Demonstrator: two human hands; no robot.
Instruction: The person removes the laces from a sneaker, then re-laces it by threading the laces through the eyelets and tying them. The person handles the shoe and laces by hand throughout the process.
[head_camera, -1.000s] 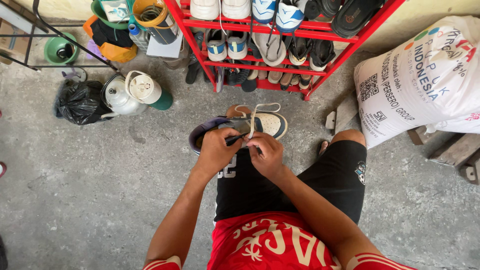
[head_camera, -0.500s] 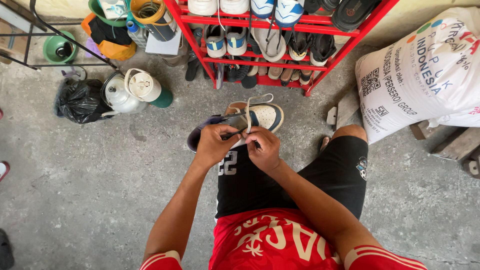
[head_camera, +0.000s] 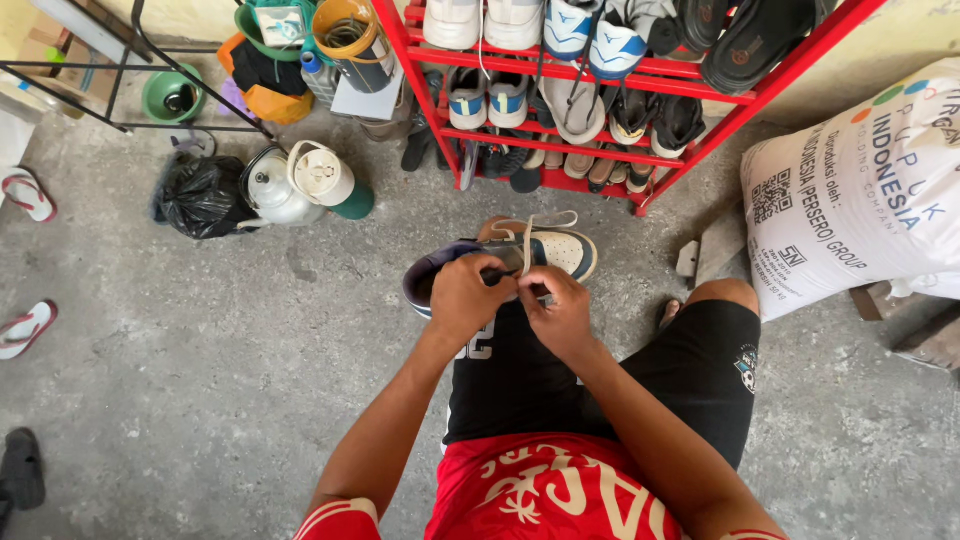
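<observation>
- Centre of the frame: the left hand (head_camera: 465, 297) is gripping the dark sneaker (head_camera: 500, 262) across its middle, fingers curled closed on the upper.
- The right hand (head_camera: 560, 312) is working just beside it, fingertips pinching the cream lace (head_camera: 528, 228) at the eyelets.
- The sneaker is resting on the knee, pale toe pointing toward the red shoe rack (head_camera: 600, 110) at upper centre.
- Progress looks partial: a lace loop is hanging loose over the toe, so the lacing seems unfinished.
- A white printed sack (head_camera: 860, 200) is leaning at right; a black bag (head_camera: 195, 195) is sitting at left.
</observation>
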